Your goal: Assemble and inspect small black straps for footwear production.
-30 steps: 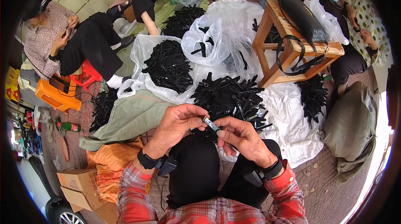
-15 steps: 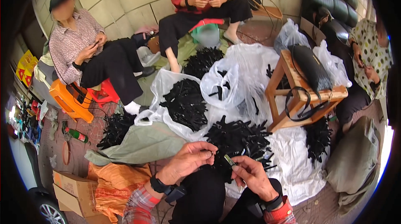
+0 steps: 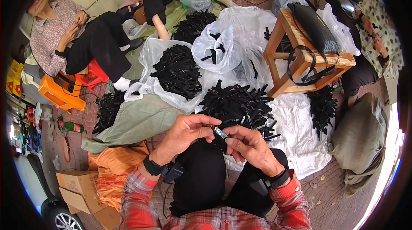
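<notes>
So, white sheet (image 3: 296,131) spread out ahead of you, wooden stool (image 3: 295,32) toward your right with a black handbag (image 3: 315,30) on top. Nearest black pile (image 3: 236,103) sits just beyond your knees (image 3: 201,168), flat black pieces heaped loosely. Your left hand (image 3: 182,138) and right hand (image 3: 253,146) are raised over the knees, near side of that pile; the small shiny strip (image 3: 221,133) is between them.

Risk, my read: strip is narrow and pinched near one end, so a slack or off-axis grip could twist it out. Fingertip room is tight, so they could knock each other. If dropped, it could land between the knees or in the pile, hard to spot there.

Pose: forearms come in from the lower edge, angled inward, fingertips nearly meeting. Right thumb and index finger pinch the strip's right end, other fingers curled under. Left thumb and index finger come together by its other end; can't tell if they grip anything.
</notes>
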`<state>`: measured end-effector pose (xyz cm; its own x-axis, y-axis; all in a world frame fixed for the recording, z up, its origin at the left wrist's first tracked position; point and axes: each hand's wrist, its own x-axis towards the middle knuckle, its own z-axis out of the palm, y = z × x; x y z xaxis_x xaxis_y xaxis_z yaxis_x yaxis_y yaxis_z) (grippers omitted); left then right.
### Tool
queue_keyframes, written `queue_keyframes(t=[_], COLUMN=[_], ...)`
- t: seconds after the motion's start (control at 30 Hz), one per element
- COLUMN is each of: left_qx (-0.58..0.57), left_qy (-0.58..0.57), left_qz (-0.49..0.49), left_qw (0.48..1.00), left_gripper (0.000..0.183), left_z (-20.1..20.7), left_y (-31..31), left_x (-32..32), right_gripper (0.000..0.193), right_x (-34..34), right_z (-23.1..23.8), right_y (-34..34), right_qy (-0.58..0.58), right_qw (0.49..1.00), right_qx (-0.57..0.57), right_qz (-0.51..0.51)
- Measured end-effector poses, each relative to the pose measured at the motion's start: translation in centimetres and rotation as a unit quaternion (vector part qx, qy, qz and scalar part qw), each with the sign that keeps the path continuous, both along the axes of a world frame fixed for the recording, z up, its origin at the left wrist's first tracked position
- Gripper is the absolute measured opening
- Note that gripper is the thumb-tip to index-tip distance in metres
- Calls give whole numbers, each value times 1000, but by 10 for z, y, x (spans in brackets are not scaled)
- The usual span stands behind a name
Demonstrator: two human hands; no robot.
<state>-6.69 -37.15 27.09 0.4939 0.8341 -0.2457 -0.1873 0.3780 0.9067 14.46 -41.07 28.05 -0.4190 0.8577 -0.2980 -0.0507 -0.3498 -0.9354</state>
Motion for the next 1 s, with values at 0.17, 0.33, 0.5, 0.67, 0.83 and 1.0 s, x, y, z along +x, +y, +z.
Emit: queue_keyframes(t=[0.17,0.33,0.5,0.67,0.83,1.0], left_qx=[113,88,125,171,301,217], left_qy=[50,25,25,19,131,70], left_qz=[-57,-67,-35,-48,-19,-2], left_qw=[991,994,991,984,944,974], left_gripper=[21,25,27,27,24,23], left_z=[-1,-4,1,3,10,15], left_y=[-6,-8,-7,-14,-20,-18], left_x=[4,6,7,15,26,30], right_gripper=[20,20,13,13,11,8], right_x=[3,0,4,-2,0,9], right_z=[-5,-1,-8,-8,-19,-9], right_y=[-2,-6,-1,-4,-5,-5], right_qy=[91,150,62,77,148,115], right_qw=[996,987,998,997,987,990], right_qx=[-4,-27,-1,-3,12,59], right_qz=[20,-53,-5,-24,-63,-62])
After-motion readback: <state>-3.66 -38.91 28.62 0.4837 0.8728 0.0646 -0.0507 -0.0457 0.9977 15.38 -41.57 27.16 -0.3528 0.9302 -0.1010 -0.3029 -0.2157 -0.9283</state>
